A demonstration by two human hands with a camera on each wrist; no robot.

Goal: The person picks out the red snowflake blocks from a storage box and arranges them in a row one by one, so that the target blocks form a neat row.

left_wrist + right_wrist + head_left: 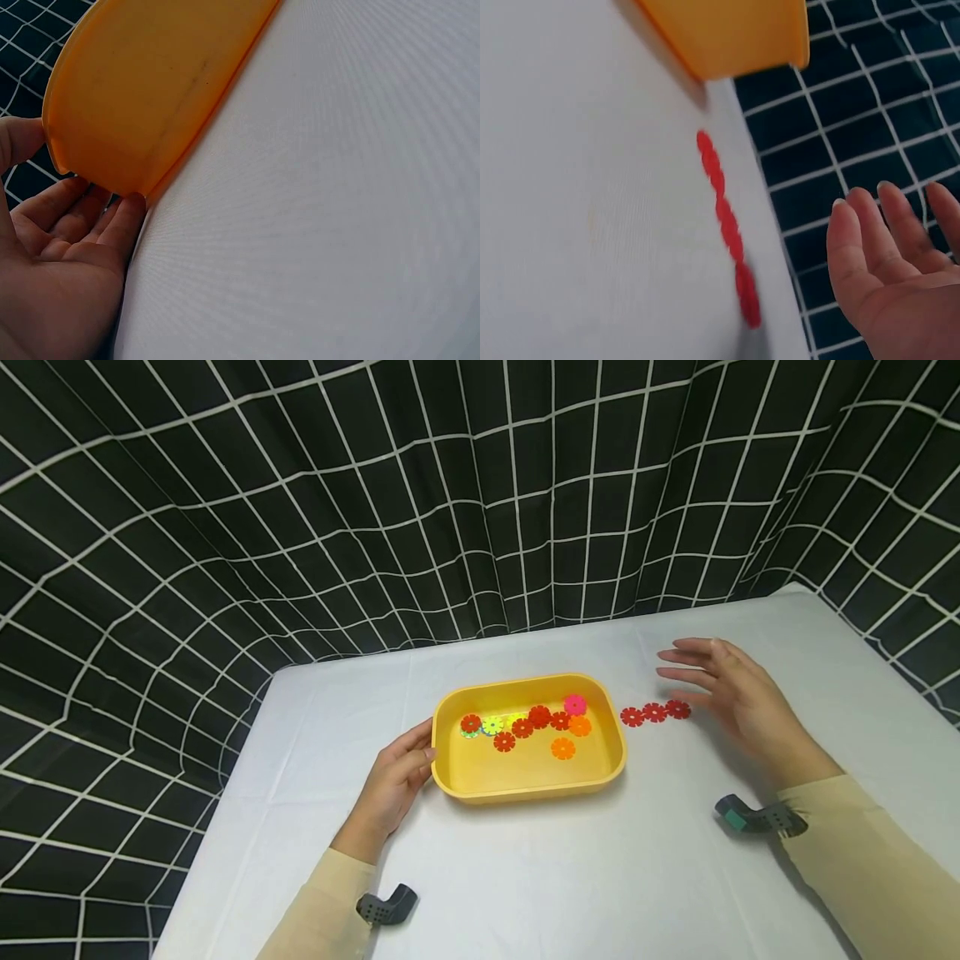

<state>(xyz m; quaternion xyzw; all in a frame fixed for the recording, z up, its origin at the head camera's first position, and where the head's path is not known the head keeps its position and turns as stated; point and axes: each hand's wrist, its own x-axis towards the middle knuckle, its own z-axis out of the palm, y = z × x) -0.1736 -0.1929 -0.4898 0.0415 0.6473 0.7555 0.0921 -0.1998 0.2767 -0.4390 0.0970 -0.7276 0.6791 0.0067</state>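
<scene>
A yellow tray (495,783) holds several notched discs in red, orange, pink, yellow and green. The left hand (397,772) grips its left end, thumb at the rim; in the left wrist view that hand (75,255) has its fingers under the edge of the tray (150,97). To the right of the tray, three red discs (655,712) lie in a row on the cloth, seen edge-on as a red line (724,217) in the right wrist view. Above and beside the row's right end hovers the right hand (742,706), fingers relaxed and holding nothing (900,262).
A white cloth (300,727) covers the table. Behind and on both sides hangs a dark curtain (450,510) with a white grid. Each forearm carries a dark wrist device, one on the left (387,906) and one on the right (761,817).
</scene>
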